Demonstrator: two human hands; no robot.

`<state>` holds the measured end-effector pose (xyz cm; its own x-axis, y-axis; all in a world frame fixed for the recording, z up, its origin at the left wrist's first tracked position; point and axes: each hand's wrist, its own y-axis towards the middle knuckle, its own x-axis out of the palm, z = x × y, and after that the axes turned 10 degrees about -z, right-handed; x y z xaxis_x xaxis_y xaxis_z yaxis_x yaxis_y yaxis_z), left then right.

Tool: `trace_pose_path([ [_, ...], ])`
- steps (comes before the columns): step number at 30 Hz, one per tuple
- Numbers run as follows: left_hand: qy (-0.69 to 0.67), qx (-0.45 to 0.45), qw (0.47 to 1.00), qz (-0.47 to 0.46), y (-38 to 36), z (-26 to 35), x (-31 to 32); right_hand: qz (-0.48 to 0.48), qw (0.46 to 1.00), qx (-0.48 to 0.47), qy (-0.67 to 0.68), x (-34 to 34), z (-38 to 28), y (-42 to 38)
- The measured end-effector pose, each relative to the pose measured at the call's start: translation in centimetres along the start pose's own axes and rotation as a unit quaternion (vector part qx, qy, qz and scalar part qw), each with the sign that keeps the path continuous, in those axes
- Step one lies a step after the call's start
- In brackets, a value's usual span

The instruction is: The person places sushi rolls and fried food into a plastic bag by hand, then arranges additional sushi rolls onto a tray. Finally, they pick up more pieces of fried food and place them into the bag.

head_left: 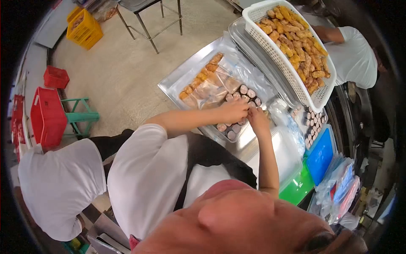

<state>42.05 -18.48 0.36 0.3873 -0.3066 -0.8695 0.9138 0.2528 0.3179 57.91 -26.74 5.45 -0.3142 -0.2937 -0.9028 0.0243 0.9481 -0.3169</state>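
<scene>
My left hand [235, 111] and right hand [258, 120] meet above dark-edged rolls [231, 135] on the metal tray [170, 86], though I cannot tell whether either grasps one.

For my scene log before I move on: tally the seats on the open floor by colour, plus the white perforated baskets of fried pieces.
Grey chair: 1
Green stool: 1
White perforated basket: 1
Total: 3

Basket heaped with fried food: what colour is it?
The basket is white, clearest in the head view.
</scene>
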Motion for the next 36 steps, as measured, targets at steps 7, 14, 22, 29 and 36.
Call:
trace_pose_path([
  [7, 0.014, -0.023, 1.0, -0.016, -1.7, 1.2, 1.2, -0.024, 0.998, -0.037, 0.036, 0.0, 1.0, 0.5],
  [14, -0.052, 0.0, 0.997, -0.054, -2.2, -0.3, 1.2, -0.014, 0.999, 0.006, 0.034, 0.7, 0.5, 0.6],
  [22, -0.057, 0.024, 0.996, -0.068, -2.3, 0.1, -0.5, 0.07, 0.996, -0.021, 0.047, 1.8, 1.7, -0.6],
  [29, -0.025, 0.034, 0.997, -0.07, -4.3, 0.8, -1.9, 0.165, 0.746, 0.079, 0.641, 0.2, 3.4, -4.2],
  [36, -0.057, -0.022, 0.996, -0.057, -5.6, 0.3, -3.0, 0.161, 0.609, 0.033, 0.776, 2.6, 2.4, -5.8],
])
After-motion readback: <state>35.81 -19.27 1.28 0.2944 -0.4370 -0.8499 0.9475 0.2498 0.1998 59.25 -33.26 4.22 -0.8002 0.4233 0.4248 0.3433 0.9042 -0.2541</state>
